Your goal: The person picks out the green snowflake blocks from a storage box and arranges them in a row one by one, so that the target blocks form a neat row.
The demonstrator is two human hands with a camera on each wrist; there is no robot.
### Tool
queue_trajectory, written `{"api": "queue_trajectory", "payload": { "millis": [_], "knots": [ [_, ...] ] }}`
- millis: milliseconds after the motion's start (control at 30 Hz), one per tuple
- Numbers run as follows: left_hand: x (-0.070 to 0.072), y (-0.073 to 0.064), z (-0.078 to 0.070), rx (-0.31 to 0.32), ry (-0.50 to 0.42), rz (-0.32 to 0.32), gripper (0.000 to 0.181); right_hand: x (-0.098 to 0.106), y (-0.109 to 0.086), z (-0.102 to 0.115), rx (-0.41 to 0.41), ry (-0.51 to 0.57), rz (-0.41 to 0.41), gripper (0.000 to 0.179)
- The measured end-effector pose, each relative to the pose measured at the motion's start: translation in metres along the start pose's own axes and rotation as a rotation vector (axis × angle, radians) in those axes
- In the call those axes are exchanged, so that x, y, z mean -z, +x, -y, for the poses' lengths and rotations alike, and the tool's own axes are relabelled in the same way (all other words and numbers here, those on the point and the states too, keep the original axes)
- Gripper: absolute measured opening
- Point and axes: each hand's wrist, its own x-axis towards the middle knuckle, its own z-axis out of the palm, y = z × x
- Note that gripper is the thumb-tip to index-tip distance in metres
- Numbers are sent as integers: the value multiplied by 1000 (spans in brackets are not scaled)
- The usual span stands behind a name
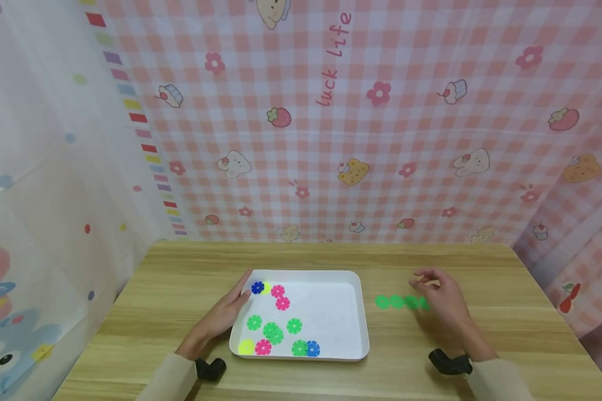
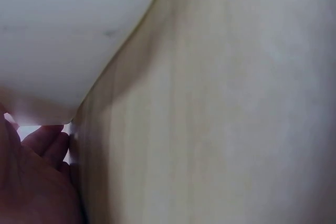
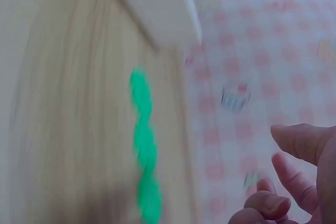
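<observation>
A shallow white tray stands on the table with several small notched plastic discs in it: green, pink, yellow and blue. My left hand holds the tray's left edge, thumb at the rim; in the left wrist view its fingers reach round the tray wall. Right of the tray lies a row of green discs, their edges touching or joined; I cannot tell which. Over the row's right end hovers my right hand, thumb and forefinger apart, nothing between them.
The wooden table meets a pink checked cloth at its back edge. On the left hangs a white printed cloth. A black wrist strap piece sits at each wrist, such as the right one.
</observation>
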Motion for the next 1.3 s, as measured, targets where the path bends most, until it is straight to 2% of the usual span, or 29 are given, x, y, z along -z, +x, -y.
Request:
{"api": "queue_trajectory", "payload": {
  "millis": [267, 467, 633, 733, 933, 1067, 1300],
  "knots": [
    [0, 0, -1, -8, 2, -2, 56, -37, -7, 40, -5, 111, 102, 30],
    [0, 1, 0, -12, 10, -5, 57, -69, -10, 60, 40, 136, 179, 26],
    [0, 1, 0, -7, 2, -6, 56, -98, -14, 75, -14, 138, 259, 23],
    [0, 1, 0, 0, -2, -8, 56, -114, -18, 82, -19, 141, 329, 23],
    [0, -1, -2, 4, -6, -14, 56, -142, -25, 86, 57, 130, 507, 30],
    [-1, -1, -2, 1, -7, -14, 56, -157, -29, 91, 57, 82, 526, 29],
    [-1, 1, -1, -2, -7, -14, 56, -178, -31, 94, 6, -6, 520, 25]
  ]
}}
